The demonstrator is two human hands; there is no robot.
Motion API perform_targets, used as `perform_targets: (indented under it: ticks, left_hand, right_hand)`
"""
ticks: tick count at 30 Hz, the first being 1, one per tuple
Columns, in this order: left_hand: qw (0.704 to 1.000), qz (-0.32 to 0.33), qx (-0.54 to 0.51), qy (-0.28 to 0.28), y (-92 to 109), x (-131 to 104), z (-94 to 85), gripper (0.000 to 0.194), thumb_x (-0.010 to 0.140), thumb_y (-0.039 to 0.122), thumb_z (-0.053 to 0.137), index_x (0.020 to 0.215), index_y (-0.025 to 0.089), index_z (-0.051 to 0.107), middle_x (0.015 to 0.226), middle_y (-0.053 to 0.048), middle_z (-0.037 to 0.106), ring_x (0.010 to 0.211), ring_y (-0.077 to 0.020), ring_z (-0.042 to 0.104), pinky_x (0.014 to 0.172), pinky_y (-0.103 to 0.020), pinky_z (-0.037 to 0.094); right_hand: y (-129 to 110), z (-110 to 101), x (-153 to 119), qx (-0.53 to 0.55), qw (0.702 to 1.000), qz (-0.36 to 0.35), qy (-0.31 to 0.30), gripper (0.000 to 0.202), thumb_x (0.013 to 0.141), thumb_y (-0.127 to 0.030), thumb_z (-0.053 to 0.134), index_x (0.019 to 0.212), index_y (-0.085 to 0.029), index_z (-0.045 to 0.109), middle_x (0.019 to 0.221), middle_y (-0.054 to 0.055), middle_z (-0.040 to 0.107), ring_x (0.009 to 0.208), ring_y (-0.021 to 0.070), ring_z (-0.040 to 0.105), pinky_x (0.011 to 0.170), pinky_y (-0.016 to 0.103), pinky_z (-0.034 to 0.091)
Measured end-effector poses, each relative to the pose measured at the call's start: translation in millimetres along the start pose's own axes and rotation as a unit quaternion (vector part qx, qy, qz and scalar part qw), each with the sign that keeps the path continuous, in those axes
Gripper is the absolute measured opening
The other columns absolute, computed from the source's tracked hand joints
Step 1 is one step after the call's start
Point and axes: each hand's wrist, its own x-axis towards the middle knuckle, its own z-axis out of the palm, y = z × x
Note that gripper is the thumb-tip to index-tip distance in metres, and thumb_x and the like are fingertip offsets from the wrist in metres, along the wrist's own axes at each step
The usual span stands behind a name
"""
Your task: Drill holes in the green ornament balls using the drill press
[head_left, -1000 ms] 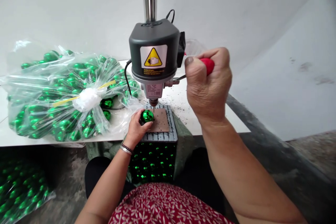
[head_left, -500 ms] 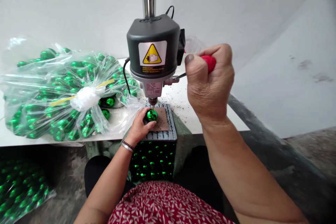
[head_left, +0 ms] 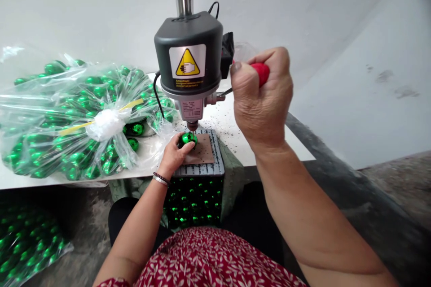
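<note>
My left hand (head_left: 175, 152) grips a shiny green bauble (head_left: 189, 139) between thumb and fingers, over a brown board (head_left: 202, 150) on the drill press base (head_left: 217, 166). The thin drill bit reaches down to the bauble; whether it has entered the ball I cannot tell. Above it hangs the dark grey drill press head (head_left: 188, 49) with a yellow warning label. My right hand (head_left: 264, 98) is closed around the red knob (head_left: 260, 74) of the feed lever, to the right of the head.
On the left of the white table (head_left: 296, 143) lies a tied clear plastic bag (head_left: 107, 125) full of green baubles. Dark shavings are scattered around the base. Below the base many baubles (head_left: 195, 199) show, and another bag (head_left: 30, 242) sits on the floor.
The view has shifted slightly. The bauble sits a little farther left on the brown board, with my left thumb now across its front. My right hand stays on the lever knob.
</note>
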Motion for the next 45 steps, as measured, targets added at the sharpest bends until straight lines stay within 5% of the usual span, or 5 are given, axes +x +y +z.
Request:
perform_targets:
  ticks: [8,15,21,28,45]
  left_hand:
    - [1.0,0.009,0.001,-0.002,-2.2,-0.9,-0.1,0.046,0.075,0.035,0.068,0.117,0.015,0.062,0.111,-0.007,0.068,0.102,-0.0212,0.061,0.096,-0.035,0.045]
    - [0.998,0.04,0.045,-0.028,-0.7,-5.5,1.2,0.044,0.073,0.029,0.072,0.114,0.017,0.064,0.106,-0.006,0.07,0.1,-0.0223,0.064,0.095,-0.036,0.048]
    - [0.993,0.079,0.078,-0.046,-0.9,-1.8,5.2,0.046,0.071,0.024,0.075,0.116,0.019,0.065,0.111,-0.005,0.071,0.103,-0.0232,0.064,0.096,-0.037,0.049]
    - [0.992,0.092,0.08,-0.022,-7.3,-4.0,9.0,0.051,0.071,0.025,0.076,0.12,0.018,0.063,0.116,-0.007,0.069,0.108,-0.0244,0.062,0.099,-0.038,0.047]
    - [0.99,0.102,0.102,-0.013,-18.6,-5.4,12.2,0.052,0.074,0.031,0.075,0.123,0.02,0.062,0.114,-0.007,0.069,0.109,-0.0258,0.061,0.099,-0.04,0.045]
  right_hand:
    - [6.8,-2.5,0.9,-0.027,0.999,-0.029,-0.028,0.03,0.093,-0.051,0.04,0.086,-0.021,0.045,0.078,-0.002,0.05,0.073,0.0069,0.053,0.068,0.024,0.047]
    - [0.4,-0.6,0.0,0.02,0.999,0.023,-0.019,0.028,0.09,-0.047,0.048,0.083,-0.02,0.041,0.076,-0.003,0.048,0.076,0.0068,0.055,0.073,0.023,0.049]
    - [7.9,-2.0,-1.2,0.015,0.999,-0.036,-0.015,0.027,0.092,-0.048,0.044,0.087,-0.021,0.046,0.081,-0.001,0.051,0.084,0.0094,0.055,0.077,0.026,0.05]
    - [0.2,-7.9,-14.5,-0.022,1.0,-0.011,0.013,0.018,0.084,-0.038,0.051,0.079,-0.021,0.046,0.074,-0.002,0.052,0.066,0.0073,0.048,0.063,0.023,0.044]
    - [12.7,-19.2,-46.2,-0.112,0.994,-0.016,-0.002,0.019,0.083,-0.04,0.05,0.075,-0.024,0.047,0.062,-0.001,0.051,0.054,0.0102,0.045,0.057,0.029,0.041]
